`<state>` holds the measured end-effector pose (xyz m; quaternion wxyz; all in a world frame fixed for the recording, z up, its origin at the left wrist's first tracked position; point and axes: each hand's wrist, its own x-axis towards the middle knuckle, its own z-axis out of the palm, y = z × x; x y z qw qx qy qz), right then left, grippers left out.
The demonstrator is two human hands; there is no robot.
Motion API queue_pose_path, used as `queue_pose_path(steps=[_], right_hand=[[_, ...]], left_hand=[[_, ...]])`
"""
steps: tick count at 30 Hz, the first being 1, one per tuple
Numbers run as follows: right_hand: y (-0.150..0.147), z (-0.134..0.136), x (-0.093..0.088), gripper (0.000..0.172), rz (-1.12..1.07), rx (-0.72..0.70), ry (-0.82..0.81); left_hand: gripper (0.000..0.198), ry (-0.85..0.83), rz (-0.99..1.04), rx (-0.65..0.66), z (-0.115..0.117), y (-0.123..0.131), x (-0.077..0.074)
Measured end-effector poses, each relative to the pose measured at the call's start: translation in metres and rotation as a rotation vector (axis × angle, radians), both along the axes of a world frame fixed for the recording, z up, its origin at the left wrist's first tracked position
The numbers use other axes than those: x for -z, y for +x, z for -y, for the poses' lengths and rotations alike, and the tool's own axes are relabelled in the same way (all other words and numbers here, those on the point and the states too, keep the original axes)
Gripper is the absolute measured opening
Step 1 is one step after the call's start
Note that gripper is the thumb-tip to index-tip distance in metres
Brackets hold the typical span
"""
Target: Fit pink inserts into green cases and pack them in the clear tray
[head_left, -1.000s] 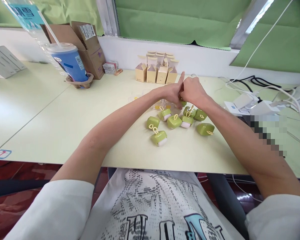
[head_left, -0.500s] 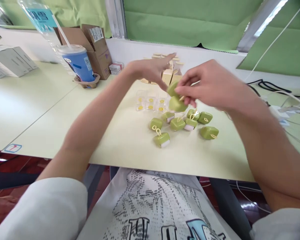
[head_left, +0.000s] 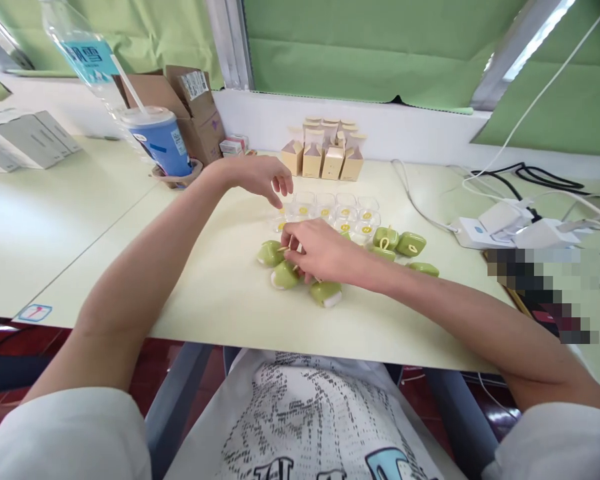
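Observation:
My right hand reaches across to the left, its fingers pinched at the yellow loops of two small glossy green cases. One green case is at the far left of the group, and a second green case with a white underside sits just beside it. Another green case lies under my right wrist, and several more, such as the green case, are to the right, partly hidden by my forearm. Above the clear containers' left end, my left hand hovers with bent, parted fingers and holds nothing.
Clear plastic containers with yellow stickers stand behind the green cases. Several open cardboard boxes line the wall. At left are a blue cup, a bottle and a brown carton; at right, a power strip with cables.
My right hand has carried two green cases leftward and lowered them to the table. My left hand has drawn back to the left, uncovering the cardboard boxes.

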<state>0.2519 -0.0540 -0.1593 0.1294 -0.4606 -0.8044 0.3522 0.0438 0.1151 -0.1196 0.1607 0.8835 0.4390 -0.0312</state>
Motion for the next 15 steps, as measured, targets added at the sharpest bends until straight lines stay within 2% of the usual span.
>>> queue_pose_path(steps=[5,8,11,15], right_hand=[[0.022,-0.007,-0.052,0.018,0.007,0.130,0.273],[0.052,-0.028,-0.073,0.026,0.206,0.241,0.448],[0.085,-0.061,-0.068,0.032,0.499,0.274,0.484],[0.106,-0.093,-0.042,0.055,0.718,0.225,0.336]], left_hand=[[0.048,-0.035,0.018,-0.003,0.004,0.009,0.010],[0.043,-0.032,0.060,-0.025,0.003,0.009,0.015],[0.039,-0.024,0.091,-0.027,0.000,0.010,0.019],[0.040,-0.032,0.116,-0.019,-0.003,0.011,0.023]])
